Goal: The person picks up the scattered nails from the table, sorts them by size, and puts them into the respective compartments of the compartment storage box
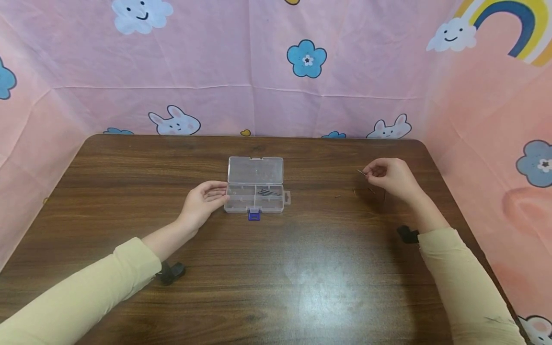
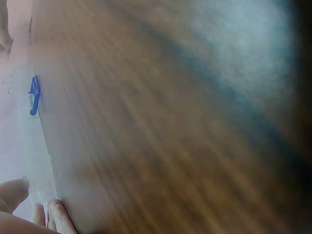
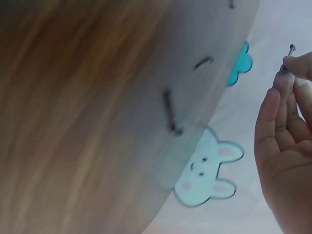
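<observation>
Pink cloth [image 1: 215,52] is hanging beyond the brown table [image 1: 129,191], where an open box [image 1: 237,204] is sitting at twelve o'clock. At its nine o'clock, the left hand [image 1: 202,200] is holding the end, thumb and fingers bracing it. Out at three o'clock, the right hand [image 1: 390,177] is pinching one nail [image 3: 292,48] between close fingertips. Work is looking partway along, I'd judge: several nails [image 1: 269,192] are lying in the box's two o'clock compartment, while about four loose nails [image 3: 169,109] are waiting on the table.

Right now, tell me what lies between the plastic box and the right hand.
Head view: two small fasteners lie on the brown table between the box and right hand.
</observation>
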The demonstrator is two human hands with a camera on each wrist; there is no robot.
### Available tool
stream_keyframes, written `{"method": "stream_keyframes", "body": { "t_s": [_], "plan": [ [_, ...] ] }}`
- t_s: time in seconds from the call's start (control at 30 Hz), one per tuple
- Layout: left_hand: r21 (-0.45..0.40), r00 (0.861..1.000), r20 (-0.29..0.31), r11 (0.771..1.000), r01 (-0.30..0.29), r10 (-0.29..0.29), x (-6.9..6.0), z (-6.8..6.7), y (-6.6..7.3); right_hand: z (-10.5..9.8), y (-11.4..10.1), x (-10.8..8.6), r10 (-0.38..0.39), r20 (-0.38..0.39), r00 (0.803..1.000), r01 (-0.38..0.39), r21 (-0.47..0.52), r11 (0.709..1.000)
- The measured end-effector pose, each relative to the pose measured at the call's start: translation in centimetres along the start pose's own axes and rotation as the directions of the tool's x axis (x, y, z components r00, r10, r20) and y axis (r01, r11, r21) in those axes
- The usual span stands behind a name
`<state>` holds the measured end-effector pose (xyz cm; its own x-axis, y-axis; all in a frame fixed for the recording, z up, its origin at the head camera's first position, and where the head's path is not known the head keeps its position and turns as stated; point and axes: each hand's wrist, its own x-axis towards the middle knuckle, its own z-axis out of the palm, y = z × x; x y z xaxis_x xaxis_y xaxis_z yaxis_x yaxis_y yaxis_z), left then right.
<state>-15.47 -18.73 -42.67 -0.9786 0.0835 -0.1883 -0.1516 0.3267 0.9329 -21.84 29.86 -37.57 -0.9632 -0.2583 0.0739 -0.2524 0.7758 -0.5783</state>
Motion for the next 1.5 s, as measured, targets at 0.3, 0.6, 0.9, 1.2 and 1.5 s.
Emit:
{"method": "stream_keyframes", "body": {
  "t_s": [0.3, 0.6, 0.9, 1.2, 1.5],
  "plan": [
    [0.003, 1.0, 0.001, 1.0, 0.008, -0.008, 0.0, 0.0, 0.0, 2.2, -2.8, 1.9, -0.021, 0.044, 0.999, 0.018, 0.06, 0.998],
    [-0.001, 1.0, 0.004, 1.0, 0.004, -0.004, 0.0, 0.0, -0.1, 4.7, -5.3, 3.8, -0.085, 0.069, 0.994, 0.074, 0.149, 0.986],
    [-0.003, 1.0, -0.002, 1.0, -0.007, 0.007, 0.0, 0.0, -0.2, 6.6, -8.1, 5.1, -0.129, 0.129, 0.983, 0.099, 0.213, 0.972],
    [0.006, 1.0, 0.0, 1.0, -0.02, 0.02, 0.0, 0.0, -0.2, 8.6, -10.5, 5.9, -0.198, 0.158, 0.967, 0.157, 0.24, 0.958],
    [0.002, 1.0, 0.001, 1.0, -0.019, 0.019, 0.0, 0.0, -0.1, 10.2, -12.5, 6.3, -0.257, 0.179, 0.95, 0.206, 0.259, 0.944]
  ]
}}
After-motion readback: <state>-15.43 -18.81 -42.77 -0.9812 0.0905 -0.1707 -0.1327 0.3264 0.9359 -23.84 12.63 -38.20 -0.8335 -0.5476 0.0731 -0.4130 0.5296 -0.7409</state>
